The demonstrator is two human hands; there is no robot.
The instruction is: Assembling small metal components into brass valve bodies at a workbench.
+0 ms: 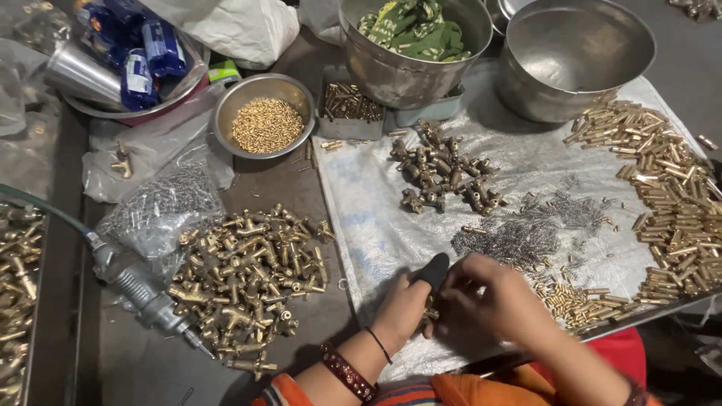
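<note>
Head view: brass fitting pinched between both hands' fingertips.

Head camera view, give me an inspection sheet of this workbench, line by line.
Surface: plastic sheet over a brown bench.
Job's things: left hand with black thumb cover and right hand together hold a small brass part, mostly hidden.
Clutter: brass fittings pile, darker fittings, brass pins, steel springs, bowl of brass bits.
Grippers: both hands closed on the part.
Cables: green hose to air tool.
Surroundings: steel basins.
</note>
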